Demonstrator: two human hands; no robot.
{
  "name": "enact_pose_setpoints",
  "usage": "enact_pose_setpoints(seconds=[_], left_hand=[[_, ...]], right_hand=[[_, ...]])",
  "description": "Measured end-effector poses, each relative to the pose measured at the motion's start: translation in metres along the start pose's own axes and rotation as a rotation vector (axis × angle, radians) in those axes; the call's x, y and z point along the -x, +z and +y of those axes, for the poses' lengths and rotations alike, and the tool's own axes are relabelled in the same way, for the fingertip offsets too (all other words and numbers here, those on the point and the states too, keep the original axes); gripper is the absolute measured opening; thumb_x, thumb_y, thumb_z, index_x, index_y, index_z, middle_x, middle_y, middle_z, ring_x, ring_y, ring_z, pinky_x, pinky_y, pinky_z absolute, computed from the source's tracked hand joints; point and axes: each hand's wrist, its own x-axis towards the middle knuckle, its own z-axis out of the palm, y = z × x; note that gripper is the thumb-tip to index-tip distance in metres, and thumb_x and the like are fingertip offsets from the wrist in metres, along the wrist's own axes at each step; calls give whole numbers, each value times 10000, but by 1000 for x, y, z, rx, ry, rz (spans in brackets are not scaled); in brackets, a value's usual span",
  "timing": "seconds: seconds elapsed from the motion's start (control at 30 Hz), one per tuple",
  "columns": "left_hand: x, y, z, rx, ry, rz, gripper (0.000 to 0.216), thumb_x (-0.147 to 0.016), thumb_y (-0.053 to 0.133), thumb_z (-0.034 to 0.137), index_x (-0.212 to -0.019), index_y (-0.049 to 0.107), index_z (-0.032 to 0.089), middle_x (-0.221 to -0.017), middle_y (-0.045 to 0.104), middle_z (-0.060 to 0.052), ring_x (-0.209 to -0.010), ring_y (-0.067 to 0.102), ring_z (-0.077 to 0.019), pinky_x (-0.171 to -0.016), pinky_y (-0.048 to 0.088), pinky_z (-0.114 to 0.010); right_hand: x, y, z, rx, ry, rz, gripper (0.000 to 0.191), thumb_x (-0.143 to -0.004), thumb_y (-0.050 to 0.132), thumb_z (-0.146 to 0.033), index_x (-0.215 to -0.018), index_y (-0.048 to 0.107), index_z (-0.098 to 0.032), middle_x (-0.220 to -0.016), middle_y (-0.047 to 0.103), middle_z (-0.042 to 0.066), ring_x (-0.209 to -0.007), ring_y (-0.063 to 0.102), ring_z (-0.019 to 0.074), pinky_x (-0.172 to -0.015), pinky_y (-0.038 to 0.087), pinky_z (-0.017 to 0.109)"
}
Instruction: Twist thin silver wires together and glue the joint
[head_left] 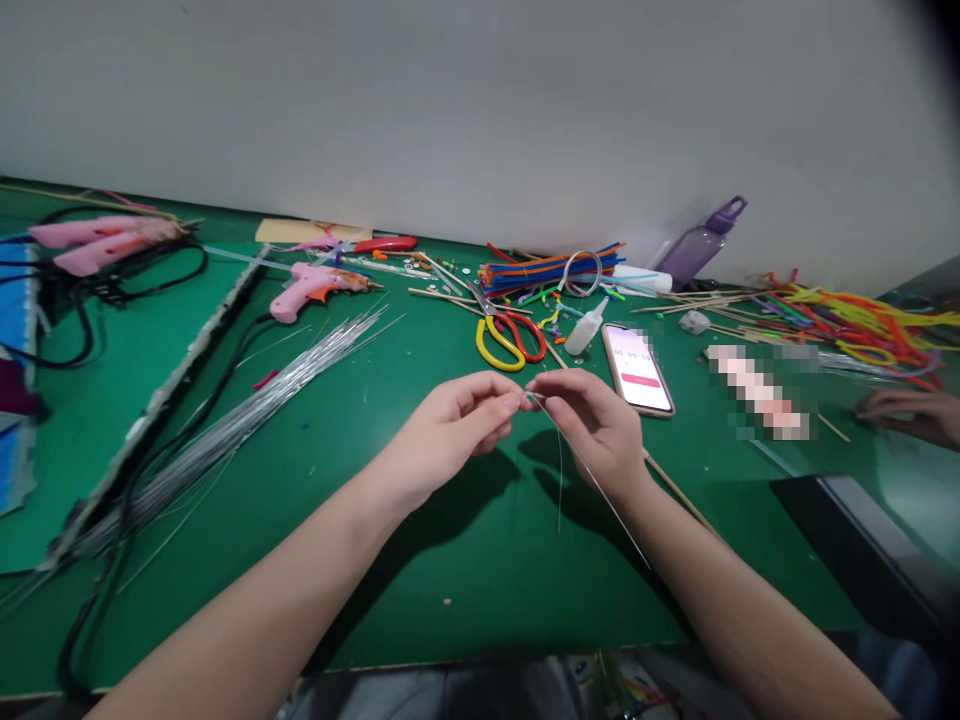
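1. While your left hand (457, 425) and right hand (592, 420) meet at frame centre, both sets of fingers pinch a thin wire (559, 490) above the bench (420, 560).
2. Upper right, a purple bottle (701, 245) leans on the wall; contents unreadable.

Green surface (420, 560): pink glue gun (315, 287), silver wire bundle (247, 410), scissors (510, 335), phone (638, 367), pipe cleaners (551, 268), purple bottle (701, 245).

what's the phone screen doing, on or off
On. The phone lies face up on the green table, its screen lit white with digits and a pink button.
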Motion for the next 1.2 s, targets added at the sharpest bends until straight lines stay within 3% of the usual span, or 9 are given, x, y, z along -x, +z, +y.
enact_pose_setpoints(seconds=[0.17,0.33,0.43,0.57,0.9,1.2], left_hand=[[-1,-2,5,-50,50,86,198,-879,570,353,-862,584,156,-587,408,63,-500,320,-55,-463,244,-193],[2,-1,9,-259,118,153,203,-883,555,360,-877,588,160,-608,454,55,-498,356,-62,-480,299,-203],[4,0,9,-454,179,197,203,-896,531,350,-893,603,161,-655,521,36,-527,411,-72,-514,338,-207],[5,1,6,-682,280,215,199,-909,510,332,-923,624,170,-726,607,15,-600,498,-88,-563,379,-200],[3,-1,4,-788,416,308,110,-875,579,289,-883,626,190,-713,613,37,-593,533,-85,-546,409,-191],[3,-4,2,-927,536,322,119,-907,544,272,-926,614,178,-844,638,-2,-709,560,-107,-665,440,-220]], right_hand=[[-7,-8,-3,30,-58,89,235,-929,465,-257,-1072,649,-232,-1091,661,58,-1079,589,199,-979,443,438],[-9,-13,-3,-1,-56,32,200,-905,517,-303,-1023,661,-231,-1013,672,54,-1013,607,203,-912,474,423],[-8,-12,-3,58,-24,-21,184,-839,624,-270,-1016,654,-228,-961,678,42,-928,626,187,-845,506,388],[-7,-9,-5,154,-3,-42,92,-832,635,-220,-914,675,-219,-854,702,12,-789,648,145,-738,529,313],[-6,-9,-7,220,-90,61,108,-857,611,-166,-922,672,-228,-849,695,-12,-784,635,112,-719,512,266],[-5,-9,-6,250,-107,100,86,-855,603,-155,-899,650,-211,-822,664,-1,-777,615,117,-678,493,264]])
